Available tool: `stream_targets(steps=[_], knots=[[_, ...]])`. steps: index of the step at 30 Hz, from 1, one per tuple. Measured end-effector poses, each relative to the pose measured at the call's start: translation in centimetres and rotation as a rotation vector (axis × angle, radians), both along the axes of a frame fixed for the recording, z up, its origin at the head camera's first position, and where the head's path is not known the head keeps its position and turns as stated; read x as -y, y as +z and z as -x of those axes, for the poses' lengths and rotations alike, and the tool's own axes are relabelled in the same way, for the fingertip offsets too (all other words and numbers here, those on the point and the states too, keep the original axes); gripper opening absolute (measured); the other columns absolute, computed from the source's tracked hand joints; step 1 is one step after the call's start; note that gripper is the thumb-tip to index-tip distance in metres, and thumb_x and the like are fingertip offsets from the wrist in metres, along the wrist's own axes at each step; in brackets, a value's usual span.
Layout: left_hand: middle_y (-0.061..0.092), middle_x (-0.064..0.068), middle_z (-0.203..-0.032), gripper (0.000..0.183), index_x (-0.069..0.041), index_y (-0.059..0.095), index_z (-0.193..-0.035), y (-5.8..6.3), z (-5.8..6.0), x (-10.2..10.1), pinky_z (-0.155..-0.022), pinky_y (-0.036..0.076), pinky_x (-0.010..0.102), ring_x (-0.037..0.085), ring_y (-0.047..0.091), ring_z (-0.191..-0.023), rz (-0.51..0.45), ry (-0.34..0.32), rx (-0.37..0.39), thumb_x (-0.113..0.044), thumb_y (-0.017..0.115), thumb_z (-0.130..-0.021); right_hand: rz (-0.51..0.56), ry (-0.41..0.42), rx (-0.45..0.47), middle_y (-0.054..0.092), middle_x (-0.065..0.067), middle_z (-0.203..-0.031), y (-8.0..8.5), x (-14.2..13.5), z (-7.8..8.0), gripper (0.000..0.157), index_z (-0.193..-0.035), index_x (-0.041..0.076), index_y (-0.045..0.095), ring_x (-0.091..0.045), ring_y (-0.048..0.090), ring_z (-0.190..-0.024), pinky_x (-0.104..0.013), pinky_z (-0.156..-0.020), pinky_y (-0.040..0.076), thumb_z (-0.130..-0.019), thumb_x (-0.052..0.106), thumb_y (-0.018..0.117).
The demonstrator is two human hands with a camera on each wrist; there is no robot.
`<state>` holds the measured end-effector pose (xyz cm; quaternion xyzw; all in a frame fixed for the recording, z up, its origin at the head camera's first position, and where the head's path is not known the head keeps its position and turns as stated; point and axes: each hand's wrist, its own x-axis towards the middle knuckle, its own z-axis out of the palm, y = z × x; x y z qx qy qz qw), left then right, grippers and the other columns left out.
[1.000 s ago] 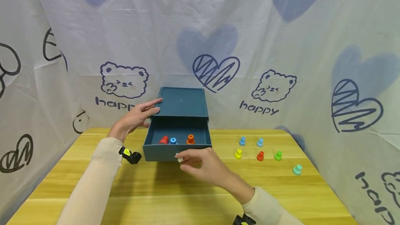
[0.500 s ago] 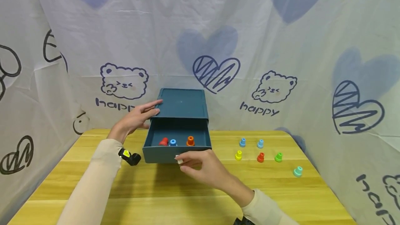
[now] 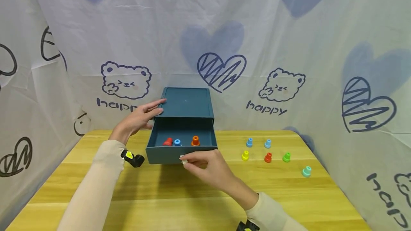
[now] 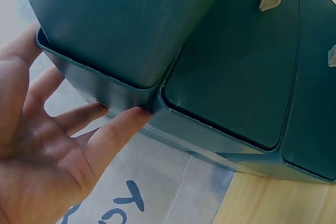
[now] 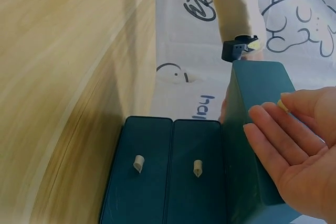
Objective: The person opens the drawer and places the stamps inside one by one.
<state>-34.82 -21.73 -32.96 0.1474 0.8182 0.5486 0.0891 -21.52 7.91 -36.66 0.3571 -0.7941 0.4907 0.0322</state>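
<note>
A dark teal drawer cabinet (image 3: pixel 186 102) stands at the back of the table, its top drawer (image 3: pixel 167 155) pulled out. My right hand (image 3: pixel 208 168) pinches the pale pull tab (image 5: pixel 282 105) on that drawer's front between thumb and forefinger. With fingers spread, my left hand (image 3: pixel 136 120) rests against the cabinet's left side, the fingertips on its upper edge. Inside the drawer are a red cone-shaped peg (image 3: pixel 168 141), a blue peg (image 3: pixel 177 142) and an orange peg (image 3: pixel 195 140). Two lower drawers (image 4: pixel 231 72) sit closed beneath, each with a pale tab.
Several pegs stand on the wooden table (image 3: pixel 154 202) to the right: two light blue pegs (image 3: pixel 249 142), a yellow peg (image 3: pixel 245 155), a red peg (image 3: pixel 268 157), a green peg (image 3: pixel 287 157) and a mint peg (image 3: pixel 306 171). A printed cloth (image 3: pixel 224 35) hangs behind and at both sides.
My right thumb has come up closer to the forefinger at the tab. The drawer, the pegs and my left hand keep their places; the head view has shifted slightly.
</note>
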Motion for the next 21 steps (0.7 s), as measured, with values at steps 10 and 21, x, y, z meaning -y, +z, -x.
stream_targets(steps=[10,21], knots=[[0.017,0.011,-0.174,0.065,-0.031,0.030,-0.164,-0.1,0.1,0.0,-0.114,0.031,0.077,0.042,0.018,-0.159,0.000,-0.008,-0.003,-0.047,0.055,-0.106,0.019,-0.026,0.013,0.081,-0.007,-0.108,0.0,0.3,0.1,0.019,-0.114,0.007,0.080,-0.011,0.078,-0.089,-0.020,-0.078,0.063,-0.096,0.013,0.073],[0.018,0.012,-0.174,0.065,-0.031,0.030,-0.163,-0.1,0.2,0.1,-0.114,0.032,0.076,0.043,0.018,-0.159,0.002,-0.011,0.000,-0.049,0.055,-0.105,0.029,-0.032,0.010,0.080,-0.011,-0.108,0.1,0.6,1.0,0.020,-0.114,0.004,0.079,-0.022,0.079,-0.089,-0.020,-0.077,0.063,-0.096,0.010,0.073]])
